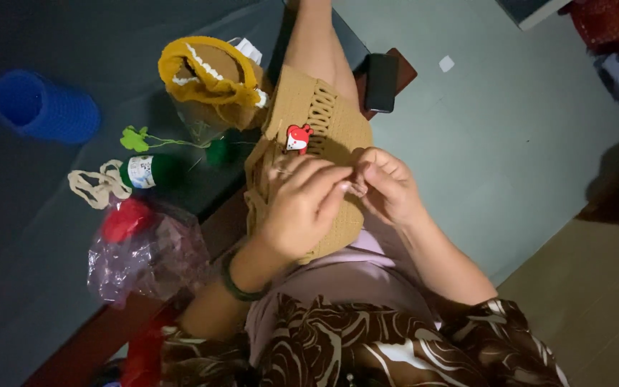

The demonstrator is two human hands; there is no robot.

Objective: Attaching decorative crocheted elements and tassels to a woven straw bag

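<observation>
Tan crochet piece (327, 122) — both hands (338, 197) pinching

On the dark surface lie 1 blue cylindrical holder (43, 106), 1 green yarn ball (153, 171), 1 green crocheted leaf (135, 138), 1 yellow-brown crocheted bag (213, 77), 1 clear plastic bag (148, 254), and nearby 1 black phone (381, 82).

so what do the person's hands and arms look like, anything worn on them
Both hands are bare, no gloves or visible rings. The left hand has a dark band around its wrist. The right hand has a bare wrist and forearm. Near the elbows, loose sleeves show a brown fabric with white swirling patterns.
</observation>
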